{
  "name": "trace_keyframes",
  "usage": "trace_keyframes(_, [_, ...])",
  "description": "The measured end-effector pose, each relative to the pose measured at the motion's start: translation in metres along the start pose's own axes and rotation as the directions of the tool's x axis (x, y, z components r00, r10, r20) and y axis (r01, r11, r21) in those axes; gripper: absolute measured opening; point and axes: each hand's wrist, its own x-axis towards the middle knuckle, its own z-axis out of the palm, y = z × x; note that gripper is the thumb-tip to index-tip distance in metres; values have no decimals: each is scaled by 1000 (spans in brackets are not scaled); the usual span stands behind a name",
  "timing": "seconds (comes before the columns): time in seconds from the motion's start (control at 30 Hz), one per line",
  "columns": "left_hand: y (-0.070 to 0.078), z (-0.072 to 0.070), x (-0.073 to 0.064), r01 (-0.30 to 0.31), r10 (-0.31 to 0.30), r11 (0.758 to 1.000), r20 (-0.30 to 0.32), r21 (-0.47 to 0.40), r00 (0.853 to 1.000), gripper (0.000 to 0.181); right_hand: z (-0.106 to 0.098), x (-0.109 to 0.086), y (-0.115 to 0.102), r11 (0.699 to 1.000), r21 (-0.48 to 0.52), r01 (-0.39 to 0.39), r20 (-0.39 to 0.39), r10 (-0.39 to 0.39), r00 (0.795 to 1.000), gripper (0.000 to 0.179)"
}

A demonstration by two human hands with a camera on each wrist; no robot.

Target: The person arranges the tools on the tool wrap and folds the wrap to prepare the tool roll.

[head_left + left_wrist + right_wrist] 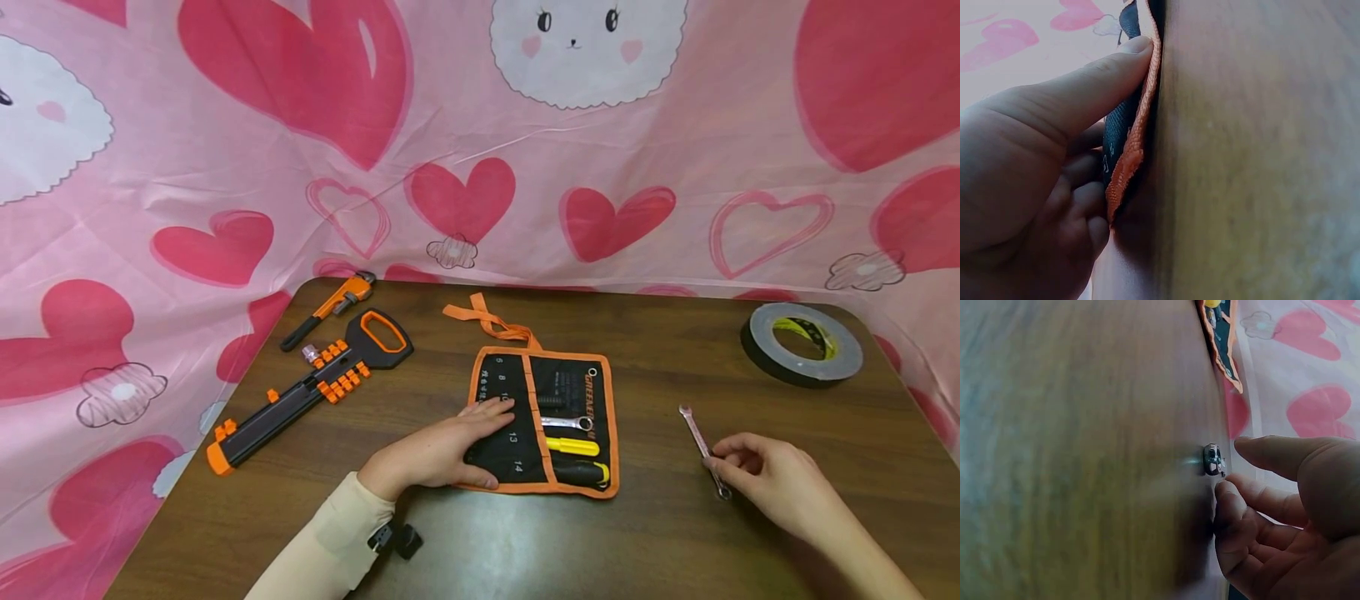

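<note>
My left hand (457, 446) rests spread on the left part of a black tool pouch (510, 458) with orange trim, its thumb along the near edge. In the left wrist view that thumb lies against the orange binding (1147, 106). Pockets hold a wrench (566, 423), a yellow-handled tool (573, 447) and a black-and-yellow handle (577, 473). My right hand (780, 483) is over a small silver wrench (697, 433) lying on the table, fingertips right at its middle. In the right wrist view, thumb and forefinger stand apart beside the wrench end (1212, 459).
At the left lie an orange pipe wrench (330, 310) and a black-and-orange tool holder (292, 404) with a handle. A roll of tape (806, 342) sits at the back right of the wooden table (660, 533). Orange ties (491, 321) trail behind the pouch. A heart-patterned cloth (465, 125) hangs behind.
</note>
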Motion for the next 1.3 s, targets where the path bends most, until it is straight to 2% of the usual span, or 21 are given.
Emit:
trace_keyframes(0.13, [0, 0, 0, 3, -3, 1000, 3, -4, 1000, 94, 2, 2, -2, 1000, -15, -6, 1, 6, 1000, 13])
trace_keyframes(0.73, [-1, 1, 0, -1, 1, 1000, 0, 8, 1000, 93, 0, 12, -5, 995, -33, -95, 114, 98, 989, 17])
trace_keyframes(1.1, [-1, 0, 0, -6, 6, 1000, 1, 14, 1000, 93, 0, 9, -4, 997, -35, -73, 106, 77, 991, 16])
trace_keyframes(1.3, [-1, 0, 0, -3, 3, 1000, 5, 13, 1000, 93, -2, 8, -5, 998, -34, -51, 70, 54, 996, 14])
